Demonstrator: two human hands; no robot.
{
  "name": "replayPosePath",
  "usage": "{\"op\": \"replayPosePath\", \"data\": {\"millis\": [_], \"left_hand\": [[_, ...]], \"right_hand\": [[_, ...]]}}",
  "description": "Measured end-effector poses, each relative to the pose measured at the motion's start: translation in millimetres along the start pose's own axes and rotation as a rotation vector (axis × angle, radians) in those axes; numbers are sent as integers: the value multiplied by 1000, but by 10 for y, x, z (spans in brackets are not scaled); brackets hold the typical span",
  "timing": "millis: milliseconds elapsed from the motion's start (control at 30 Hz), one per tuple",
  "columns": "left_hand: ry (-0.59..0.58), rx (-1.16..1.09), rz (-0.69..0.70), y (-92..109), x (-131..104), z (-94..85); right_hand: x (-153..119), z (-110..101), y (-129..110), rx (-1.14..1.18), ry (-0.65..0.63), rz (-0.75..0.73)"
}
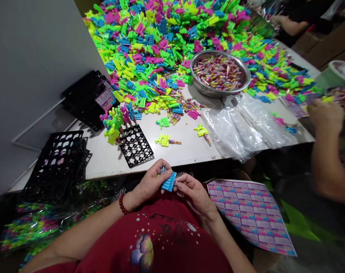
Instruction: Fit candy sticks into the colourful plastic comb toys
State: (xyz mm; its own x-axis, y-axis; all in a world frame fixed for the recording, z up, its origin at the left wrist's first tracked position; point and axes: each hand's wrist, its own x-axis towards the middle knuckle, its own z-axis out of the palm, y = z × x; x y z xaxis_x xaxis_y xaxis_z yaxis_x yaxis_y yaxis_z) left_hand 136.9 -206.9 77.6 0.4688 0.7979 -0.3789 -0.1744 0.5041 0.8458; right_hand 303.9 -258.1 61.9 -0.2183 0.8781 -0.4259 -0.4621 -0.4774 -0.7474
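Your red shirt (189, 246) bulges below; just beyond, short of the counter (186, 151), your left hand (151, 184) pinches the tilted blue plastic piece (169, 182). At its right side, your right hand's (199, 195) fingers grip a small reddish item (176, 183).

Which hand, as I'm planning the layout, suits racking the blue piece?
Probably the left hand: it grips the blue piece and sits nearer the black rack than the right hand does.
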Motion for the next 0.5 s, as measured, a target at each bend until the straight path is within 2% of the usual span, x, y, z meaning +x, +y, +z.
{"op": "replayPosePath", "data": {"millis": [267,400,500], "left_hand": [[-74,-22,-13,-5,12,-16],[-68,-30,-11,1,-4,8],[-29,78,50,45,-36,31]], "right_hand": [[-39,25,-6,99,-48,48],[-58,64,-27,106,-42,50],[-70,75,-44,56,-23,-1]]}}
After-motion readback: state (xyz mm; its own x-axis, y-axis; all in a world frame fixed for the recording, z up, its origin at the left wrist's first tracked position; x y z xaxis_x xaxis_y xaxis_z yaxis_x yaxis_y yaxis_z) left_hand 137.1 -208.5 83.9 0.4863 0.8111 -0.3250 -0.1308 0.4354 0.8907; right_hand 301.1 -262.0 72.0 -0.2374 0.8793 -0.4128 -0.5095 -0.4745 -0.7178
